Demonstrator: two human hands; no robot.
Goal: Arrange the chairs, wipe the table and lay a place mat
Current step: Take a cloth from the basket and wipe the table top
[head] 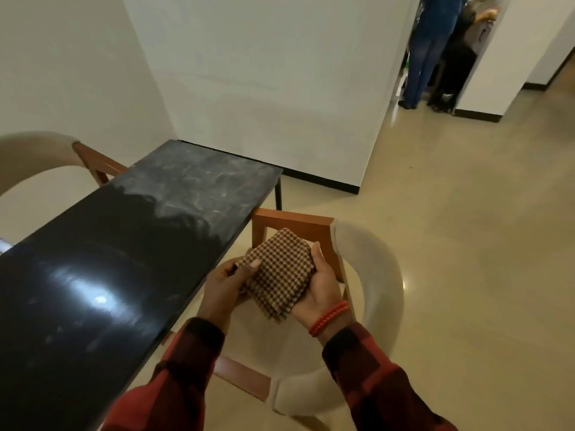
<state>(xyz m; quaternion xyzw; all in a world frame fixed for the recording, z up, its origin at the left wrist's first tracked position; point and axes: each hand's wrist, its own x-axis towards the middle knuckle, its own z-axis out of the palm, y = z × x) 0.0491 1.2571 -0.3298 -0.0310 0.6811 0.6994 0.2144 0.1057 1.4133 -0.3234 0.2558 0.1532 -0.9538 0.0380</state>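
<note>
A folded brown-and-cream checked cloth (pixel 277 275) is held between both hands over a chair seat. My left hand (pixel 225 284) grips its left edge, thumb on top. My right hand (pixel 323 284) cups its right edge, palm up, thumb along the side. The long black table (pixel 124 259) stretches from the lower left toward the far wall; its far end looks smeared and dusty. A cream-backed wooden chair (pixel 370 275) stands right of the table, under my hands. Another chair (pixel 46 150) stands on the table's far left side.
White walls close off the table's far end. Open beige floor (pixel 466 244) spreads to the right. Two people's legs (pixel 435 57) stand in a doorway at the top right, well away.
</note>
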